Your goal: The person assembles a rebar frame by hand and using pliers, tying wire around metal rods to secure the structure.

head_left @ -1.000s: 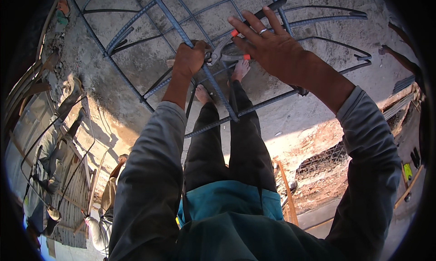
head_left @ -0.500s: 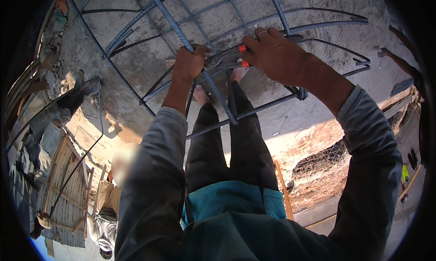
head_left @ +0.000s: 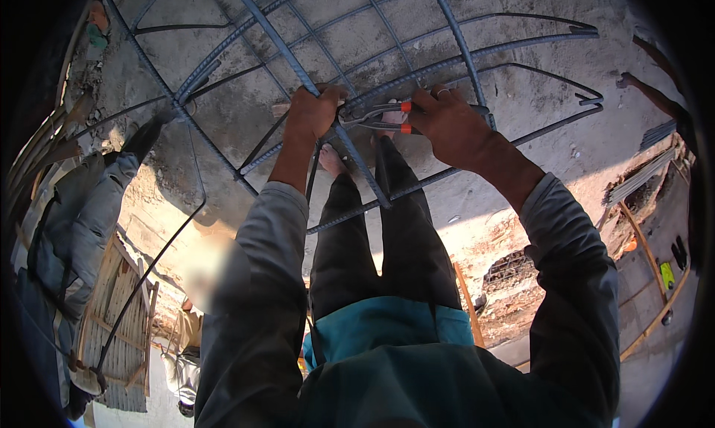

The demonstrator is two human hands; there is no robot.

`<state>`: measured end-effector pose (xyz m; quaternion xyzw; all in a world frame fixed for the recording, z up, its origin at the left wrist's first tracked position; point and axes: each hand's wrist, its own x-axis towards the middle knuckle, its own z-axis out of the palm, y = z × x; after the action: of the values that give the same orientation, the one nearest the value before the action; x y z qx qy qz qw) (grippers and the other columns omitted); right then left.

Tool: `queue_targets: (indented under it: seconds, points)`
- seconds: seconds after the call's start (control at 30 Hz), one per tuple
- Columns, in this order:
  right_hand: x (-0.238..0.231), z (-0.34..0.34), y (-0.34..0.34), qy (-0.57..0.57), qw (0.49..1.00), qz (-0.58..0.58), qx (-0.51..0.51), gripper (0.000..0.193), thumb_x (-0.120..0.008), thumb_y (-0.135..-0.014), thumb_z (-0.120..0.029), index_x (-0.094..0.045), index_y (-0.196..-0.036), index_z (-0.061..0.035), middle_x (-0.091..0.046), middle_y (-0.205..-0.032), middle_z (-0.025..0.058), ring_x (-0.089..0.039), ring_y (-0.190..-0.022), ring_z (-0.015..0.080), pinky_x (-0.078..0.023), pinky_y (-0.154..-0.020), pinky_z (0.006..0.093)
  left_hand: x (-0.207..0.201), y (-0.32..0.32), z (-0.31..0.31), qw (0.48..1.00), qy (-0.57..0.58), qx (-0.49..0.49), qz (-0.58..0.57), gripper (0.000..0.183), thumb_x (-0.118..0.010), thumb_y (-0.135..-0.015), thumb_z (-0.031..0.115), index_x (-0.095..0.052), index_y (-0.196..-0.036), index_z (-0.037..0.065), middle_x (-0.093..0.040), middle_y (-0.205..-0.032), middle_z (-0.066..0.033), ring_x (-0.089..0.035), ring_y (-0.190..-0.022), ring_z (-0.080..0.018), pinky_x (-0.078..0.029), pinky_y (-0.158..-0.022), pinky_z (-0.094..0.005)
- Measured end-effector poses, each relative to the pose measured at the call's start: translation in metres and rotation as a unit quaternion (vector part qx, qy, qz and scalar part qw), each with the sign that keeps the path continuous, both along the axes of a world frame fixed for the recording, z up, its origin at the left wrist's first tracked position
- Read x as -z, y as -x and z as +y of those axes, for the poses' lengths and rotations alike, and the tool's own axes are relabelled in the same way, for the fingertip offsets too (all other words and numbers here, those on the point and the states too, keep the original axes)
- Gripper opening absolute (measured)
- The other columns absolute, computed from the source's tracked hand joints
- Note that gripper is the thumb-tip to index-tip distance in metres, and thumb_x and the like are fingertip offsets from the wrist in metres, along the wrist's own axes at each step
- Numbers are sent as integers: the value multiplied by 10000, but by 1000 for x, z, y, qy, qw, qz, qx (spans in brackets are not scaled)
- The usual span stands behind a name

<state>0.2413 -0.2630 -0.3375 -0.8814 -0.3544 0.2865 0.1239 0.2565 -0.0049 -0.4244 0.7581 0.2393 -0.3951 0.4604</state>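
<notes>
1. We see our left hand [head_left: 313,115] wrapped shut around a ribbed steel bar [head_left: 298,63] of the rebar grid [head_left: 462,56], right where that bar crosses another one.
2. Our right hand [head_left: 450,123] is clamped on a pair of pliers [head_left: 376,117] with orange grips; the fingers are curled over the handles and a ring shows on one finger.
3. The pliers lie nearly level between our two hands, their dark nose pointing toward the left hand and ending just beside it at the bar crossing. We cannot tell whether the nose grips any wire.
4. The rebar grid spreads across the upper half of the view, its long bars bending with the lens, and it lies over a rough concrete floor [head_left: 521,138].
5. Our legs in dark trousers [head_left: 372,242] run down from the hands, with a bare foot [head_left: 331,160] showing just beneath the grid near the left hand.
6. Both forearms wear grey sleeves [head_left: 253,279], and a teal garment [head_left: 387,324] sits at the waist.
7. On the left, another person in a grey jacket [head_left: 82,212] stands by the grid, a dark gloved hand [head_left: 145,134] touching one of its bars.
8. Below that, well apart from our hands, a wooden pallet [head_left: 119,331] lies on the ground.
</notes>
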Motion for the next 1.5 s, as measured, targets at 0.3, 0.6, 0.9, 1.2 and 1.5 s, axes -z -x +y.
queue_targets:
  seconds: [0.3,0.6,0.9,1.2,1.5]
  points:
    - [-43,-3,-18,110,992,37,-43,428,-573,-856,-83,-551,-1282,-38,-460,-1347,210,-470,-1257,376,-326,-1024,589,4,9,0,999,6,-6,-44,319,-513,-863,249,-762,-926,61,-598,-636,-36,-538,-594,-116,-437,-585,-316]
    - [-45,29,-35,153,981,52,-107,542,-615,-816,-80,-494,-1340,-13,-356,-1439,259,-402,-1311,388,-290,-1050,632,0,6,-2,998,-11,11,-62,331,-507,-833,262,-769,-920,80,-667,-711,-73,-618,-670,-175,-482,-668,-324]
    - [-62,55,-78,254,929,203,-174,485,-611,-806,-83,-549,-1285,-30,-513,-1219,192,-503,-1178,340,-384,-967,546,6,4,0,999,-30,29,-32,357,-582,-824,324,-746,-935,28,-698,-960,-243,-661,-955,-406,-499,-877,-426]
    - [-52,27,-16,97,990,99,-27,360,-586,-783,-14,-584,-1143,-34,-540,-1101,180,-588,-991,346,-437,-874,473,21,10,3,998,-44,20,-35,428,-621,-820,337,-697,-1063,-7,-685,-1055,-248,-661,-988,-410,-507,-885,-440]
    - [-41,37,60,82,990,-20,113,319,-590,-758,-31,-592,-1077,-45,-517,-1069,161,-564,-970,348,-424,-798,494,-9,4,-12,986,-162,25,5,470,-588,-850,384,-654,-1130,12,-671,-1106,-241,-647,-1046,-405,-501,-925,-478]
